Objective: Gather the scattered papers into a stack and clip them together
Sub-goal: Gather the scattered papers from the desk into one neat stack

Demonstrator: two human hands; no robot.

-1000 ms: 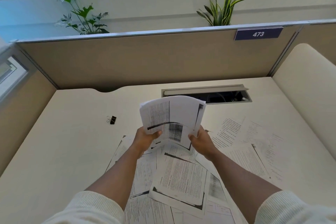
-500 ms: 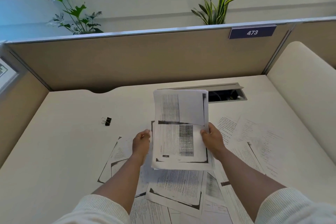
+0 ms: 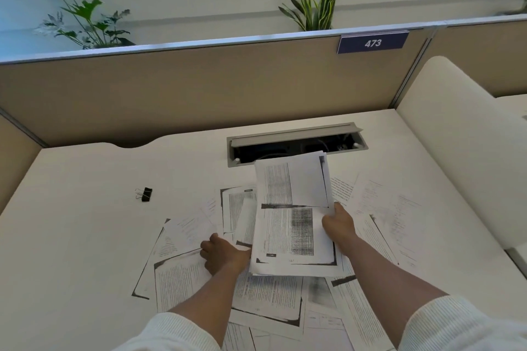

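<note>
Light: bright, even daylight from 12 o'clock, behind partition (image 3: 199, 88).
Shadows: soft, faint on desk (image 3: 71, 236).
Glare: none; wall at 12 washed pale.
Blur: slight overall, print unreadable.
Distortion: wide-angle bowing at edges, esp. 3 & 9 o'clock.

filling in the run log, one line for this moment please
right hand: holds gathered paper stack | left hand: on loose sheets | black binder clip: untouched on white desk
</note>
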